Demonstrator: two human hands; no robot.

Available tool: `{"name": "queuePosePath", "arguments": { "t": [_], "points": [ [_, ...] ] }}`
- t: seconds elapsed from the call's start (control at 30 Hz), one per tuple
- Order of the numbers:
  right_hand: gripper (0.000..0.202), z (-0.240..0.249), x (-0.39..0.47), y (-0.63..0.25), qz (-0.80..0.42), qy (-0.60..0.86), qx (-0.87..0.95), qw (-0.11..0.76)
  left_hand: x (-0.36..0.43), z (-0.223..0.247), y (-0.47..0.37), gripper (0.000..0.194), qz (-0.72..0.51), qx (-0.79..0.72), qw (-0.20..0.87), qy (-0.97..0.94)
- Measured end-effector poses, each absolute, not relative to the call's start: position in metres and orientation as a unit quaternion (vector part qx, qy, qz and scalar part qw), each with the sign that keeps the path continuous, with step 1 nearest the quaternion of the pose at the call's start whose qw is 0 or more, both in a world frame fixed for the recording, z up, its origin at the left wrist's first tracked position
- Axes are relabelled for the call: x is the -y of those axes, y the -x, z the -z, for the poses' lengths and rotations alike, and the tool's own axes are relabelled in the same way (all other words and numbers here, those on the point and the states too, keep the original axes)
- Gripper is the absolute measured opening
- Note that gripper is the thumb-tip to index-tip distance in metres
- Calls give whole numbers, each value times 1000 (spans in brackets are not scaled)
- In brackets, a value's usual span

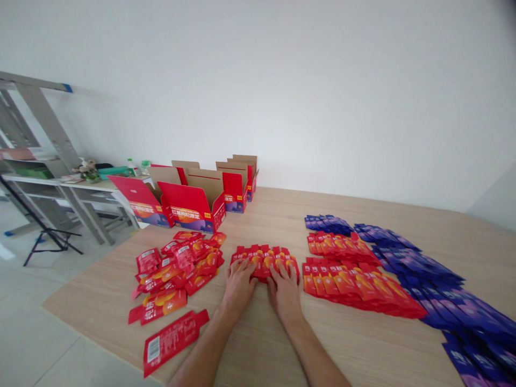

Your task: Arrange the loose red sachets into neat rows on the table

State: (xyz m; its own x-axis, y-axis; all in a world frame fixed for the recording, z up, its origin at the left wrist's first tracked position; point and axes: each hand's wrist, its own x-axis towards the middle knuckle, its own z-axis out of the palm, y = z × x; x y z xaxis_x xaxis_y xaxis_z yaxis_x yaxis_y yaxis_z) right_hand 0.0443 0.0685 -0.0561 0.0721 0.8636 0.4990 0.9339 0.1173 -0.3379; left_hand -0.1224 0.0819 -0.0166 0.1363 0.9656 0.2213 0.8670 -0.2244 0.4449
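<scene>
A row of overlapping red pouches (265, 255) lies on the wooden table (258, 333) in front of me. My left hand (241, 279) rests on its left part, fingers spread flat on the pouches. On the right part lies my right hand (284, 285), its fingers also apart over the pouches. Both hands press from above and neither is closed round a pouch. Left of them is a loose heap of red pouches (183, 258), with a single pouch (173, 338) nearer the front edge. Neat overlapping rows of red pouches (355, 282) lie to the right.
Open red cartons (189, 212) stand at the back left. Overlapping rows of blue pouches (423, 263) reach from the back middle to the front right. Behind the table is a white wall. Grey desks (80, 188) and a black folding stand (52, 234) are at the far left.
</scene>
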Motion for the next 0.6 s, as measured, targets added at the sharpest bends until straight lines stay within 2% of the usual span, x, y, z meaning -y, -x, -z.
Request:
{"name": "queuePosePath", "arguments": {
  "t": [0.17,0.4,0.6],
  "points": [
    [34,47,-64,-43,42,673,677,295,-79,14,121,50,-223,-625,87,-743],
    [36,32,-54,-31,43,654,686,316,-57,1,133,56,-185,-658,47,-729],
    [31,29,-41,-14,18,606,721,335,-25,-7,162,52,-86,-709,58,-697]
  ]
}}
